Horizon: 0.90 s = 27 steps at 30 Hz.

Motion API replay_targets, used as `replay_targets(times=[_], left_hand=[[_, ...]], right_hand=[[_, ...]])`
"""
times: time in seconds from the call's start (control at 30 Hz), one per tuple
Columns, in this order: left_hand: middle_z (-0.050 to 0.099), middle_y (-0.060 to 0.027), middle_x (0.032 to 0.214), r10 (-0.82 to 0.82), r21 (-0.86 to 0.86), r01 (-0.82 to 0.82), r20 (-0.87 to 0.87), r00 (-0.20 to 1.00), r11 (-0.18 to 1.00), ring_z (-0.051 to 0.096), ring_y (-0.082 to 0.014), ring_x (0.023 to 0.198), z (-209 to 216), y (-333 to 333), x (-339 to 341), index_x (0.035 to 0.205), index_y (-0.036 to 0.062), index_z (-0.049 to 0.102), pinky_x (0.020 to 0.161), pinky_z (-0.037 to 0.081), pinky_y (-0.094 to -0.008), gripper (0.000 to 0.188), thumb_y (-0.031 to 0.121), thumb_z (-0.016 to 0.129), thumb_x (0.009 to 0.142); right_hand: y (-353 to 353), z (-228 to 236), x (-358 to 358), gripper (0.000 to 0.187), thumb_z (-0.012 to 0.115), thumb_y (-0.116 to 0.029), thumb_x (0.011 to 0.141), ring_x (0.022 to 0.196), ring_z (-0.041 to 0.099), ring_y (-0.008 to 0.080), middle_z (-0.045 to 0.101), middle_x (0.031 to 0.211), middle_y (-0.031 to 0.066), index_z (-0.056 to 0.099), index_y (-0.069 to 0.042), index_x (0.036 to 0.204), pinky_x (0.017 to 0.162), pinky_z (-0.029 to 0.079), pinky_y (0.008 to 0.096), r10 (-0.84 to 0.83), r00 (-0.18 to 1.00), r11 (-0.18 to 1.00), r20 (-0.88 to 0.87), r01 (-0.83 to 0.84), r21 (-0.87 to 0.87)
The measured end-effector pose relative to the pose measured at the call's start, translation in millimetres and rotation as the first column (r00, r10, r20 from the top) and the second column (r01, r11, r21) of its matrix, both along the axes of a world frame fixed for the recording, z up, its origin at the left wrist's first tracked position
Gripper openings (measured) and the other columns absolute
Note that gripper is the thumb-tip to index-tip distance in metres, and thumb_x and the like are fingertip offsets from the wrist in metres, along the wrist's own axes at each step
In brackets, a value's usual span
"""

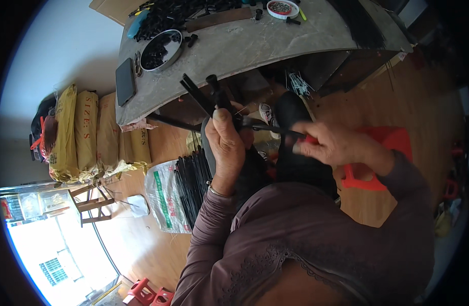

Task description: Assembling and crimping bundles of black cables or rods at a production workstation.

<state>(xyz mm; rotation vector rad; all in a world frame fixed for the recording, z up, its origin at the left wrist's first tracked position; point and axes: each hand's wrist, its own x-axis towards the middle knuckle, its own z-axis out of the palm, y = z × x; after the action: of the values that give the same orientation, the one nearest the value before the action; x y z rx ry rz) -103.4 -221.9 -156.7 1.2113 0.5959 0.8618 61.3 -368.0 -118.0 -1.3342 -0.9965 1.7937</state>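
My left hand is closed around several black rods, its thumb pressed on them. One piece beside them, a black bar with a round knobbed end, stands up out of the same grip. My right hand, smeared by motion, grips the red handle of a screwdriver-like tool. The tool's dark shaft reaches left to the black parts at my left hand. Whether its tip touches them I cannot make out. Both hands are above my lap, just in front of the table.
The grey table carries a heap of black parts, a metal bowl, a dark flat device and a white dish of small metal pieces. Bundled black rods lie on my left, a red stool on my right. Sacks stand at the wall.
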Motion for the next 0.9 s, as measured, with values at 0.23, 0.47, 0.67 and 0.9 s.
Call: replay_targets(times=[0.23,0.47,0.67,0.9], left_hand=[[0.051,0.0009,0.058,-0.079,0.028,0.079,0.007,0.997,0.996,0.044,-0.0058,0.042,7,-5,0,0.091,0.0038,0.058,0.038,0.03,-0.0198,0.058,0.059,0.04,0.096],[0.05,0.001,0.058,-0.045,0.015,0.045,-0.02,0.999,0.999,0.043,-0.0057,0.042,5,-6,1,0.091,0.0044,0.057,0.039,0.031,-0.0197,0.057,0.058,0.039,0.096],[0.046,0.0019,0.054,-0.06,-0.08,0.061,0.017,0.998,0.995,0.04,-0.0056,0.04,2,4,-1,0.09,0.0044,0.055,0.037,0.029,-0.0204,0.058,0.06,0.038,0.096],[0.034,0.0016,0.05,-0.069,-0.059,0.068,-0.015,0.998,0.996,0.031,-0.0083,0.038,5,1,8,0.092,0.0064,0.051,0.037,0.025,-0.0231,0.061,0.066,0.038,0.092]], right_hand=[[-2,17,3,0.048,0.052,-0.039,0.097,0.051,0.051,0.0102,0.055,0.072,0.0056,0.051,0.005,0.116,0.047,0.047,0.0271,0.038,0.938,0.973,-0.346,-0.114,-0.202],[-1,26,-4,0.026,0.047,-0.029,0.101,0.047,0.043,0.0083,0.044,0.061,-0.0002,0.049,-0.004,0.095,0.044,0.04,0.0249,0.012,0.983,0.956,-0.181,-0.064,-0.287],[2,-3,-30,0.035,0.052,-0.038,0.098,0.045,0.034,0.0053,0.036,0.057,-0.0046,0.047,-0.006,0.086,0.042,0.035,0.0235,-0.118,0.961,0.969,-0.251,0.056,-0.242],[12,44,8,0.03,0.051,-0.03,0.1,0.047,0.037,0.0066,0.04,0.058,-0.0021,0.049,-0.003,0.088,0.043,0.036,0.024,0.026,1.0,0.951,-0.013,-0.029,-0.307]])
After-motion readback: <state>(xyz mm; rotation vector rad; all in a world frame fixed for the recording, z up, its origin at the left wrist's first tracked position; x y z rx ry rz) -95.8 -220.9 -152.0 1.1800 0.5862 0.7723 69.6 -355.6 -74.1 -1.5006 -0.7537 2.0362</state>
